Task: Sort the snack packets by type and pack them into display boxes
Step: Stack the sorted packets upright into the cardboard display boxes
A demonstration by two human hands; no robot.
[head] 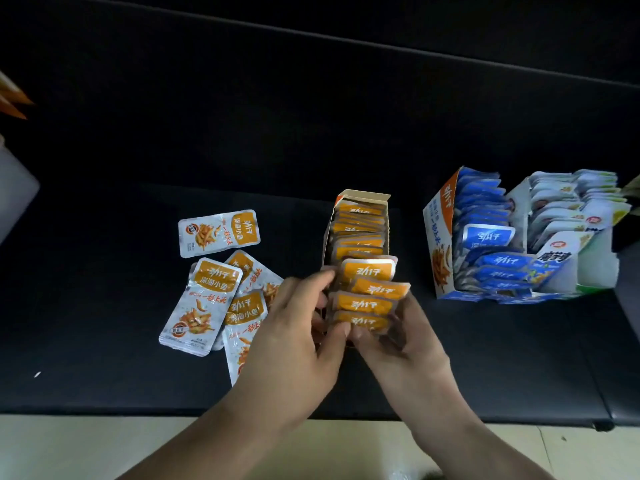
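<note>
An open orange display box (362, 197) stands mid-surface, with several orange-topped snack packets upright in a row inside it. At its near end both hands hold a small bunch of orange packets (370, 297). My left hand (298, 323) grips the bunch from the left, fingers curled round its edge. My right hand (401, 336) pinches it from below and to the right. Several loose orange packets (207, 299) lie flat on the dark surface to the left, partly under my left hand.
To the right stand a blue display box (441, 237) full of blue packets and, beside it, a white-green box (602, 271) of pale packets. The black surface (138, 133) ends at a near edge above a pale floor. A white object (14, 195) sits far left.
</note>
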